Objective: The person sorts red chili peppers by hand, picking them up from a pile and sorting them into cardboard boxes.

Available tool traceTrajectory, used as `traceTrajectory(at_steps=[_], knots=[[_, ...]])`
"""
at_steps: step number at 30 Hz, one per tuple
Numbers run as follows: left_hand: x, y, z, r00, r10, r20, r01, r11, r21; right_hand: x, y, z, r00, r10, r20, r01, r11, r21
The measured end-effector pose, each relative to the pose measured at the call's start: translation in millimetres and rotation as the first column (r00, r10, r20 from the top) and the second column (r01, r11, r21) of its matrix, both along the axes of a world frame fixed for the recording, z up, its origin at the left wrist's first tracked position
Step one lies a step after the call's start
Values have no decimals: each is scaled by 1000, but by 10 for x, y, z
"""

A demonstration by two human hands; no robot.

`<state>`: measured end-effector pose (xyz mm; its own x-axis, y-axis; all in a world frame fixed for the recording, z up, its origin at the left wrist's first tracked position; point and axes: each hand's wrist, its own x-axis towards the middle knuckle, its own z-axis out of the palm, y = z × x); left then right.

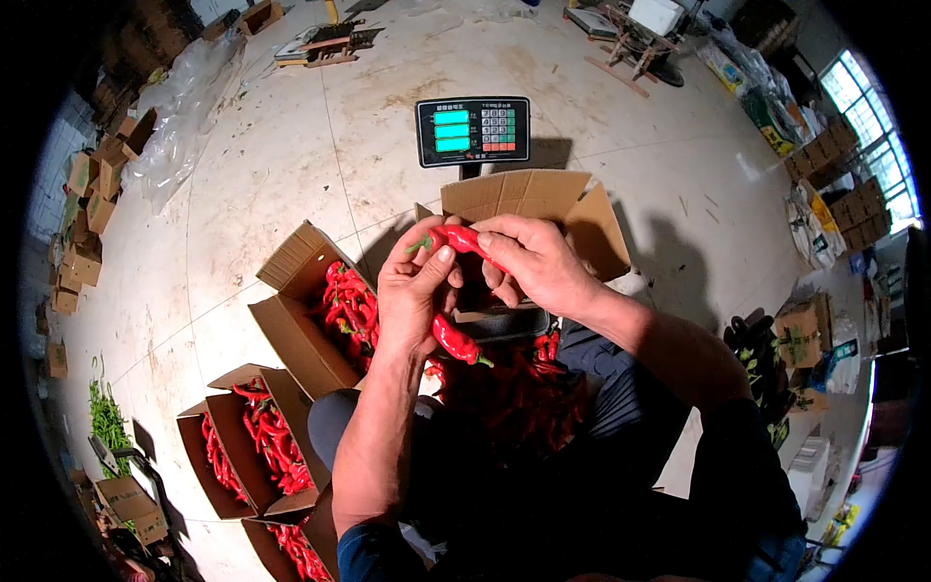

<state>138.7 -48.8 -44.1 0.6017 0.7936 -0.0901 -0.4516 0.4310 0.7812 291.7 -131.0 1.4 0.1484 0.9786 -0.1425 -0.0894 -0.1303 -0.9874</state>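
A red pepper with a green stem (456, 236) is held between both hands above an open cardboard box (514, 194). My left hand (415, 281) grips its stem end between thumb and fingers, and another red pepper (456, 341) hangs below, against the same palm. My right hand (531, 260) pinches the pepper's other end. Many red peppers (514, 398) lie in a heap in front of my body, under my forearms. Behind the box stands a scale display (473, 130) with lit green screens.
Left of me, cardboard boxes of red peppers (349, 310) (273, 441) stand open on the floor. Green peppers (107, 417) lie at the far left. Dark eggplants (761, 364) lie at the right, near more boxes. A cart (635, 44) stands at the back right.
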Motion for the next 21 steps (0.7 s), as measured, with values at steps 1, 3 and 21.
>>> traceTrajectory(at_steps=[1, 3, 21], knots=[[-1, 5, -5, 1000, -1, -12, 1, 1000, 2, 10, 3, -6, 1000, -12, 26, 12, 1000, 9], [3, 6, 7, 997, 50, -57, -50, 999, 9, 46, 22, -28, 996, -37, 77, 35, 999, 26], [-139, 148, -55, 912, 370, 177, -368, 929, -47, -379, -102, -257, 965, 231, 125, -215, 968, -132]])
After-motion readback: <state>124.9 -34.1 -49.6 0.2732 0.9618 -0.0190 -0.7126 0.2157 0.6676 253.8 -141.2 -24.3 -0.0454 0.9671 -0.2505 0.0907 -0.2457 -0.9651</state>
